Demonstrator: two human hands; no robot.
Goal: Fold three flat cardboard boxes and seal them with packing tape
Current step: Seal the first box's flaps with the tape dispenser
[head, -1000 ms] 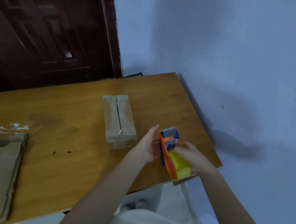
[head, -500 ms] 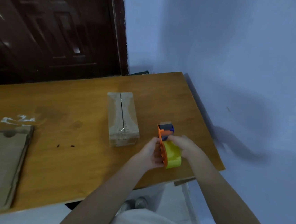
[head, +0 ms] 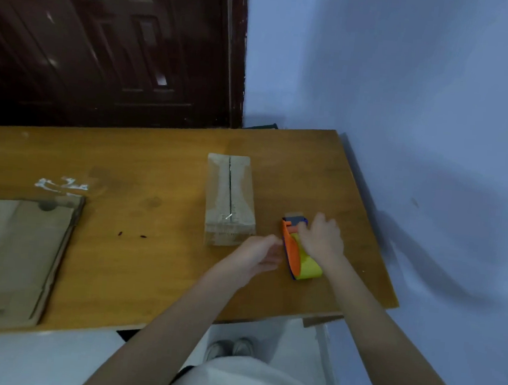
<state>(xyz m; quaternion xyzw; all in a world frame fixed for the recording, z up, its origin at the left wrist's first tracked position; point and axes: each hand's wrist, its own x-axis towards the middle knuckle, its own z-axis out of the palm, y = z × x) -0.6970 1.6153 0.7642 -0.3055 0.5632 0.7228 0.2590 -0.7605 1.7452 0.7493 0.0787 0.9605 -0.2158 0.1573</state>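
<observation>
The folded cardboard box (head: 230, 199) stands mid-table (head: 145, 275), its top seam untaped; it looks light and stiff, best steadied by its sides. The flat cardboard (head: 7, 255) lies far left. The right hand (head: 322, 239) grips the orange tape dispenser (head: 298, 252); the left hand (head: 259, 255) hovers beside it, loosely curled, holding nothing.

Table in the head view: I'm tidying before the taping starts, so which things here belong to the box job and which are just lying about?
For the job:
- folded box, seam untaped
- tape dispenser, under the right hand
- flat cardboard

Lying about:
- white scraps
- two small dark specks
</observation>
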